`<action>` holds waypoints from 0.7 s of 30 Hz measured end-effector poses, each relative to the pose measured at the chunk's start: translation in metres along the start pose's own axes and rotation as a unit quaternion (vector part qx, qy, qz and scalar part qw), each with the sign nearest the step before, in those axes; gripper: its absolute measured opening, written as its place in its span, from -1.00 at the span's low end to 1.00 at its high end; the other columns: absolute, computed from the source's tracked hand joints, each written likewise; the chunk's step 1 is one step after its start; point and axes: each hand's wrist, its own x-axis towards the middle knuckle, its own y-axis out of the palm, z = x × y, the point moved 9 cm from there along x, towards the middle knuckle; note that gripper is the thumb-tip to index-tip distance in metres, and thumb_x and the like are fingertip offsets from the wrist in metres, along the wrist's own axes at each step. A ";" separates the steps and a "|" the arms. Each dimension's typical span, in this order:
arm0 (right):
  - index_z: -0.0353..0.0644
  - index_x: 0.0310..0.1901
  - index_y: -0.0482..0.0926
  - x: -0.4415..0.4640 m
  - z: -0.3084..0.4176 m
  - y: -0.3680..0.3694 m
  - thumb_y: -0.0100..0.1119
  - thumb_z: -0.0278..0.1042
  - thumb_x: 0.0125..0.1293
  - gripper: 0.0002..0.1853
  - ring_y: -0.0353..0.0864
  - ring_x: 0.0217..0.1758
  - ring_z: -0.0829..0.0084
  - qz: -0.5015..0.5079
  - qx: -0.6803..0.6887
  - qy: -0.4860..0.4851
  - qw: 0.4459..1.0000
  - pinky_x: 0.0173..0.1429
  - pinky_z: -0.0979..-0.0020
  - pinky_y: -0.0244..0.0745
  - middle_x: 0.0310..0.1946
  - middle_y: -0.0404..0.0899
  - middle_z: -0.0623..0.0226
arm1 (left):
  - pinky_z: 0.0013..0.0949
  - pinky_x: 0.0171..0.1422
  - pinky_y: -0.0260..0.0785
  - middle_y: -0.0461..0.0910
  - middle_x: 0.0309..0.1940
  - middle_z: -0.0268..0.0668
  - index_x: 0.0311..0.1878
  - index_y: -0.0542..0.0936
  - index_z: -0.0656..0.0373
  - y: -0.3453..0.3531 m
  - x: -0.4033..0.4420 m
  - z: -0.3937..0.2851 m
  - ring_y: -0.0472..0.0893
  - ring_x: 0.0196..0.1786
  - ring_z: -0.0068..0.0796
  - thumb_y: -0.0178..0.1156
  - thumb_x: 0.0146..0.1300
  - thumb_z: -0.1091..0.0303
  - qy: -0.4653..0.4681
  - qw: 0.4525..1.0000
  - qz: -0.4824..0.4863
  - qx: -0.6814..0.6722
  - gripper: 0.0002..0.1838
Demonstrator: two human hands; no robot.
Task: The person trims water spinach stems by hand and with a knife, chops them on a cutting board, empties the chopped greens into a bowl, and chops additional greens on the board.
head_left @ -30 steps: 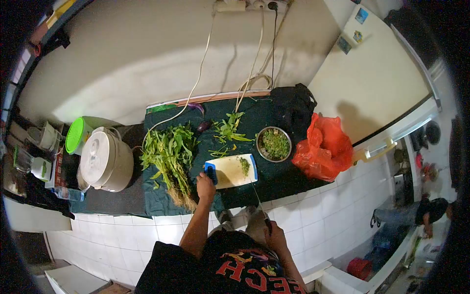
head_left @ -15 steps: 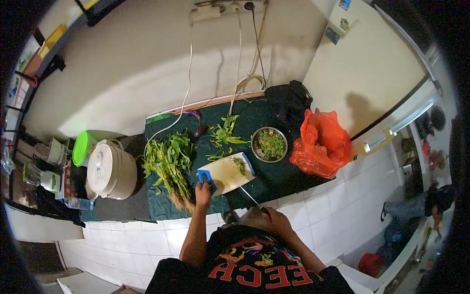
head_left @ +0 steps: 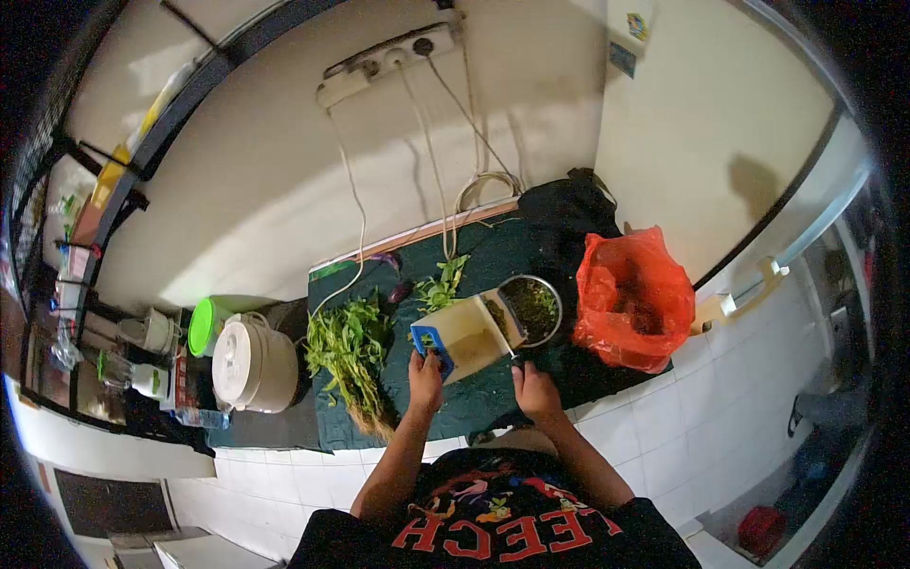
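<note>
My left hand [head_left: 426,381] is closed on the blue-edged handle end of a white cutting board [head_left: 466,343]. The board's far end reaches over the near-left rim of a metal bowl [head_left: 560,311] of chopped greens [head_left: 536,305]. In my right hand [head_left: 537,391] is a knife [head_left: 516,359], its blade lying across the board's bowl end beside some chopped greens. Left of the board lies a bunch of leafy greens [head_left: 349,343] with roots attached. Loose leaves [head_left: 442,284] and a purple eggplant [head_left: 399,292] are behind it.
An open red plastic bag [head_left: 633,303] stands right of the bowl, with a black bag [head_left: 566,211] behind. A white rice cooker [head_left: 248,365] and a green-lidded container [head_left: 202,327] are at the left. White cords [head_left: 353,204] hang from the wall outlet onto the dark-covered table [head_left: 474,403].
The cutting board has moved right, its end now over the bowl. My right hand has risen from near my body, bringing the knife onto the board. The camera view has shifted.
</note>
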 end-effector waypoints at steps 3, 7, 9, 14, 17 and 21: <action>-0.31 -0.26 0.47 0.011 -0.027 -0.015 -0.04 -0.08 0.47 -0.62 0.59 -0.49 -0.09 -0.104 -0.049 -0.015 0.993 -0.40 0.00 0.50 -0.59 0.55 -0.06 | -0.29 0.01 0.50 0.58 -0.13 -0.32 0.08 0.45 0.19 0.020 0.011 0.000 0.60 -0.12 -0.43 0.00 0.45 0.37 0.015 1.000 0.005 0.026 -0.79; -0.28 -0.31 0.45 0.026 -0.041 -0.028 -0.02 -0.10 0.46 -0.64 0.58 -0.50 -0.08 -0.078 -0.014 -0.007 0.997 -0.43 0.03 0.48 -0.61 0.52 -0.04 | -0.30 -0.06 0.51 0.57 -0.19 -0.33 0.05 0.45 0.17 0.043 0.012 0.002 0.59 -0.17 -0.45 0.03 0.44 0.35 -0.005 0.999 -0.015 0.032 -0.80; -0.27 -0.32 0.44 0.025 -0.032 -0.037 -0.01 -0.11 0.45 -0.66 0.58 -0.49 -0.08 -0.049 -0.001 0.005 0.999 -0.43 0.03 0.47 -0.60 0.52 -0.04 | -0.40 -0.20 0.38 0.48 -0.32 -0.43 -0.09 0.45 0.14 0.055 0.001 -0.008 0.47 -0.32 -0.57 -0.03 0.39 0.46 -0.033 0.996 -0.085 0.016 -0.89; -0.25 -0.30 0.41 0.018 -0.012 -0.033 -0.01 -0.08 0.44 -0.65 0.57 -0.48 -0.11 0.079 0.036 -0.034 0.996 -0.40 -0.01 0.46 -0.58 0.52 -0.03 | -0.38 -0.18 0.40 0.45 -0.35 -0.41 -0.09 0.45 0.13 0.049 0.003 0.010 0.46 -0.32 -0.56 0.00 0.43 0.38 -0.039 0.996 -0.079 -0.010 -0.91; -0.28 -0.25 0.44 0.024 -0.034 -0.026 -0.05 -0.05 0.46 -0.62 0.59 -0.44 -0.13 0.057 0.010 0.008 0.998 -0.35 -0.04 0.47 -0.54 0.55 -0.06 | -0.37 -0.17 0.41 0.42 -0.36 -0.40 -0.09 0.44 0.13 0.045 -0.002 0.010 0.45 -0.32 -0.55 0.01 0.45 0.33 -0.050 0.995 -0.081 -0.019 -0.89; -0.30 -0.20 0.47 0.039 -0.051 -0.041 -0.06 -0.05 0.46 -0.61 0.62 -0.38 -0.14 0.010 -0.023 0.048 0.999 -0.29 -0.04 0.49 -0.49 0.58 -0.10 | -0.40 -0.21 0.38 0.42 -0.39 -0.42 -0.09 0.45 0.13 0.051 -0.020 -0.005 0.43 -0.33 -0.57 0.00 0.48 0.29 -0.076 0.991 -0.110 -0.030 -0.87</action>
